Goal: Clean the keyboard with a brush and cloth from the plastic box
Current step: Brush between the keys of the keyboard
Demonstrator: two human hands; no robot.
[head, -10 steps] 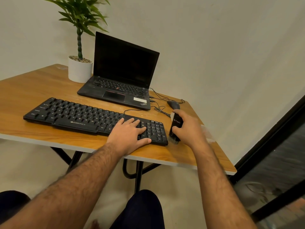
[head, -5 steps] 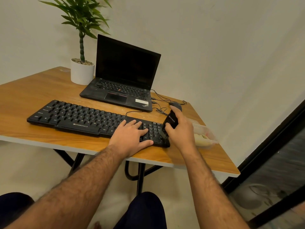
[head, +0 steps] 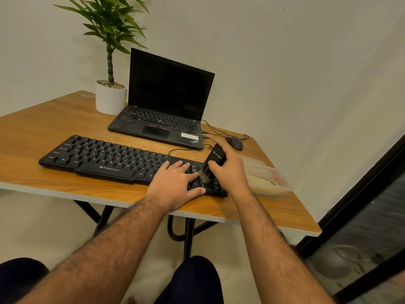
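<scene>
Head view: the brush (head: 213, 164) is gripped by the right hand (head: 230, 170), bristles on the keyboard (head: 105, 159) near the bench's (head: 32, 132) right edge; the left hand (head: 175, 183) is laid flat, fingers (head: 184, 166) relaxed, on the keys

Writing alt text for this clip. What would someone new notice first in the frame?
First, the two hands at the right end of the black keyboard: the left hand lies flat on the keys while the right hand grips a black brush, bristles down on the number pad. Behind it, an open dark laptop and a potted plant stand on the wooden table.
</scene>
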